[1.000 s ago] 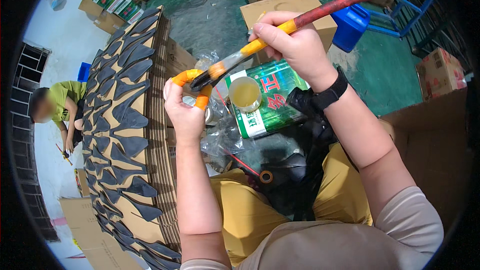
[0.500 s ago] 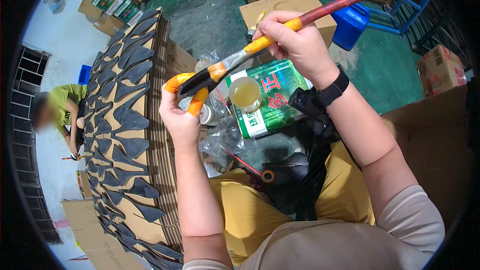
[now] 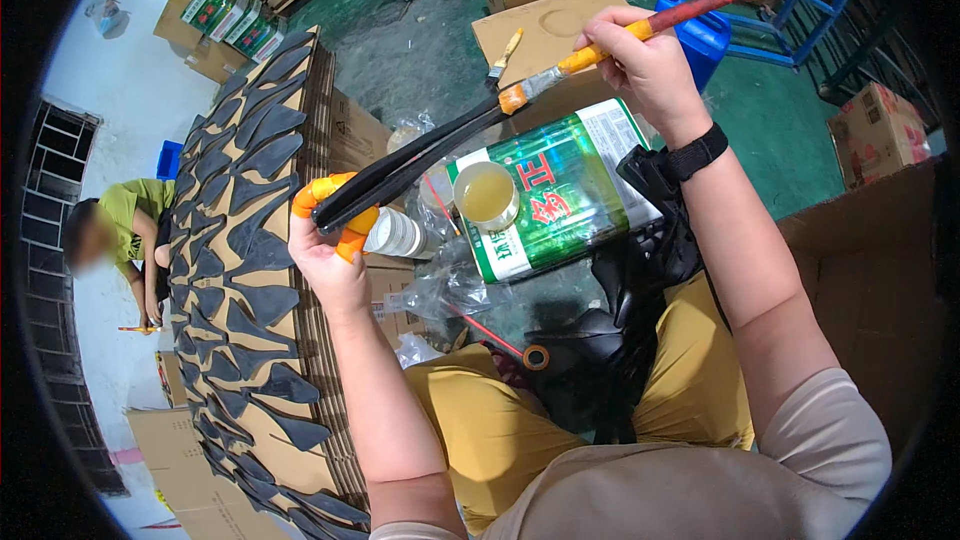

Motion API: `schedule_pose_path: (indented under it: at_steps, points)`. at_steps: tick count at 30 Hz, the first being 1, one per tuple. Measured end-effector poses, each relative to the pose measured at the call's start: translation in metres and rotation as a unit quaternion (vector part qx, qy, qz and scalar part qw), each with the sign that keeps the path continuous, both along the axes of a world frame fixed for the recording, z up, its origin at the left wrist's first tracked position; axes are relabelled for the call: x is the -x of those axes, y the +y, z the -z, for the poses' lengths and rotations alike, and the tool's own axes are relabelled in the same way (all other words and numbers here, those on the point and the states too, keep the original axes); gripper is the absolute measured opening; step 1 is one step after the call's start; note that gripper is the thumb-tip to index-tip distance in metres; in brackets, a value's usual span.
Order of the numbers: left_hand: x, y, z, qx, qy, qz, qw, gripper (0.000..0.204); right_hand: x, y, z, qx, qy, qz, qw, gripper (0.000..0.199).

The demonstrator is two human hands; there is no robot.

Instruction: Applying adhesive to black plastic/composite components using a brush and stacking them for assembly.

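A long black strip (image 3: 415,160), rubber-like, is pinched by its lower end in my left hand (image 3: 332,262), whose thumb and index finger are wrapped in orange and yellow. My right hand (image 3: 645,65) grips a paintbrush (image 3: 712,4) with a long red and yellow handle. The brush head, bound in orange, meets the strip's far end; its dark bristles are hard to tell from the strip. Below them a clear cup (image 3: 487,195) of yellowish liquid rests on a green and white metal can (image 3: 590,175) lying flat.
Stacked cardboard sheets (image 3: 315,270) at my left carry many black leaf-shaped pieces (image 3: 265,240). Another brush (image 3: 507,55) lies on a carton (image 3: 550,25) ahead. A white container (image 3: 393,234), plastic film and a tape roll (image 3: 537,357) are nearby. A person (image 3: 135,230) works at far left.
My right hand has drawn the brush up and right, from beside my left fingers to the strip's far end. My left hand has shifted slightly left and down, still holding the strip.
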State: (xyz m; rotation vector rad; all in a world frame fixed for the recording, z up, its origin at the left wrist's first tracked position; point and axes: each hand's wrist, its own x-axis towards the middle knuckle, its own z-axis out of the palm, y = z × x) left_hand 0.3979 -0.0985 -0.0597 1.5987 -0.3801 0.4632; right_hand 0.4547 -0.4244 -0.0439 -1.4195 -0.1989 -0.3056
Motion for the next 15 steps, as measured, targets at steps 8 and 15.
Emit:
schedule_pose_path:
  at_steps: [8,15]
  points:
    - [0.005,-0.001,-0.005,-0.030,-0.027,-0.008,0.999,0.038,0.020,0.034,-0.021,-0.026,-0.025,-0.129,0.991,0.021]
    - [0.008,0.014,-0.006,0.013,-0.031,-0.020,0.999,0.039,0.004,0.002,-0.003,0.082,-0.014,-0.056,0.995,0.018]
